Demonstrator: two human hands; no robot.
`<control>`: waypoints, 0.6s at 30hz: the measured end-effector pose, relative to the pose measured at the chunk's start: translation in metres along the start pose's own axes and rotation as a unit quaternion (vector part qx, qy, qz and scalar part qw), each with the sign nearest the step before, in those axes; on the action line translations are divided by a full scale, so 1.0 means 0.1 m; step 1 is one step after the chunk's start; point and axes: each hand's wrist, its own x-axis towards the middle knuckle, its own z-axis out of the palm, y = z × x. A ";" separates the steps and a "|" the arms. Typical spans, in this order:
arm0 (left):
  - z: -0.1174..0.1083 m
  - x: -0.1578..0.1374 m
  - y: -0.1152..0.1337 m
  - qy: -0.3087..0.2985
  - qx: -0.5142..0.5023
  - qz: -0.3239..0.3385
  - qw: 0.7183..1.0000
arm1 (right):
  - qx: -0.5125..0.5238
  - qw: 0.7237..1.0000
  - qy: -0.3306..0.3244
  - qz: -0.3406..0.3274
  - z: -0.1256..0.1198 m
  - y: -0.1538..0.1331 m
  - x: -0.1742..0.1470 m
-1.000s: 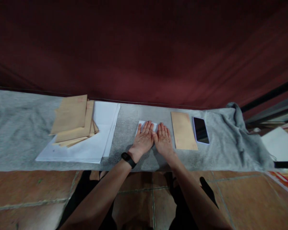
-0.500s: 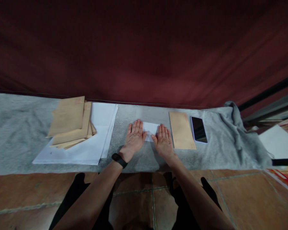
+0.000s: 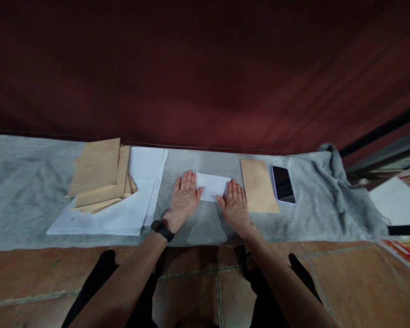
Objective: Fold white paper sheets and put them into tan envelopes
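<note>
A white folded paper (image 3: 212,186) lies flat on the grey cloth in front of me, its two ends partly covered by my hands. My left hand (image 3: 185,196) rests flat at its left end, fingers stretched out and the thumb on the paper's edge. At the right end my right hand (image 3: 234,202) lies flat too, its fingers extended and its thumb pointing inward. Just right of that hand is a brown envelope (image 3: 259,187), lying flat. Neither hand grips anything.
Several brown envelopes (image 3: 97,166) are piled on a stack of white paper sheets (image 3: 123,218) at the left. A phone (image 3: 283,184) lies right of the single envelope. The grey cloth (image 3: 314,200) is bunched up at its right end. A dark red curtain (image 3: 205,91) hangs behind.
My left hand has slid left along the paper, so more of its white surface shows between my hands. My right hand has barely moved.
</note>
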 end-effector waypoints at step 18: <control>-0.11 -0.06 0.11 0.022 -0.082 0.109 0.990 | 0.027 1.000 -0.008 -0.007 -0.09 -0.01 -0.20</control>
